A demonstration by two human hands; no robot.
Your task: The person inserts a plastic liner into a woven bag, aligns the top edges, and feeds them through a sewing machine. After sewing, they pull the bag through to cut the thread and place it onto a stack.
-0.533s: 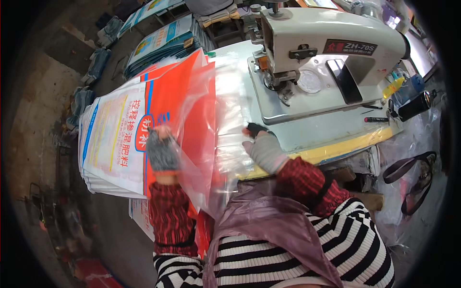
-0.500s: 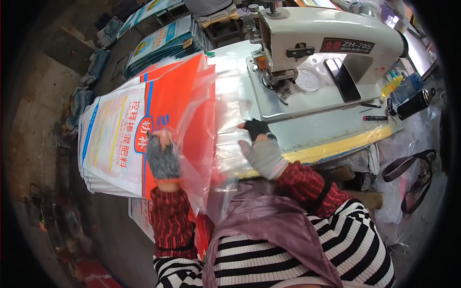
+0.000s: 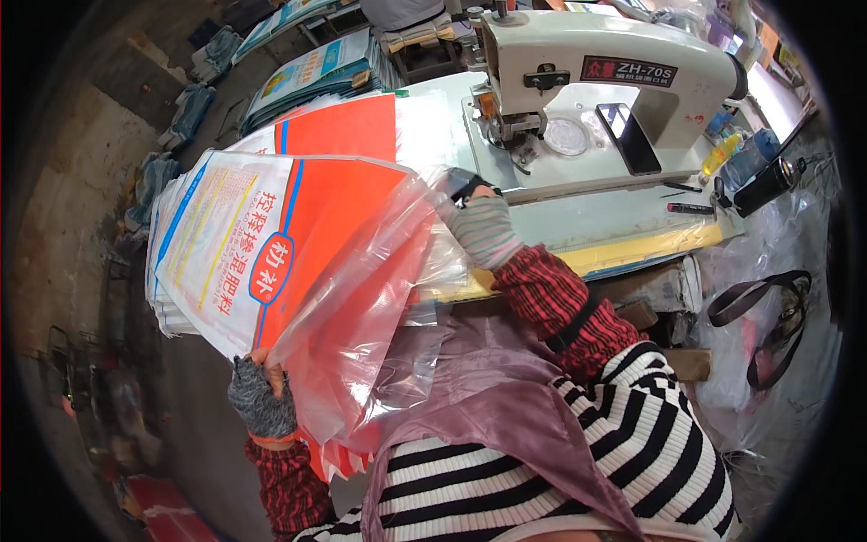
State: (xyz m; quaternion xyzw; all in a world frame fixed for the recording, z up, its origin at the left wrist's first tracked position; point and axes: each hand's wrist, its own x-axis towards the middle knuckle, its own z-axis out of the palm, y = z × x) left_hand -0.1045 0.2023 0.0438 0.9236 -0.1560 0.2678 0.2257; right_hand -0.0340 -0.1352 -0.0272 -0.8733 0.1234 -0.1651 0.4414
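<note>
Sacks of woven white-and-orange plastic [image 3: 226, 262] lay in a thick stack off the left edge of the table, and the top one was lifted by its near corner. The left hand [image 3: 262, 397], in a grey knitted glove, gripped that near corner with its fingers closed on it, low and well off the table's left side. A clear plastic liner [image 3: 361, 307] hung loosely over the orange part of the lifted sack, spilling from the table's left edge toward the person's purple apron [image 3: 488, 397]. The right hand [image 3: 483, 226], in a striped fingerless glove, rested on the upper end of the liner near the table's left front edge; its fingers were hidden behind the film, so I could not tell whether they were closed on it. Further right, a cream industrial sewing machine [image 3: 614, 81] stood across the middle of the table [image 3: 623, 212], with a dark phone [image 3: 632, 135] lying on its bed. A red pen [image 3: 691, 209] lay near the front right edge, and bottles [image 3: 754, 176] stood at the right edge.
</note>
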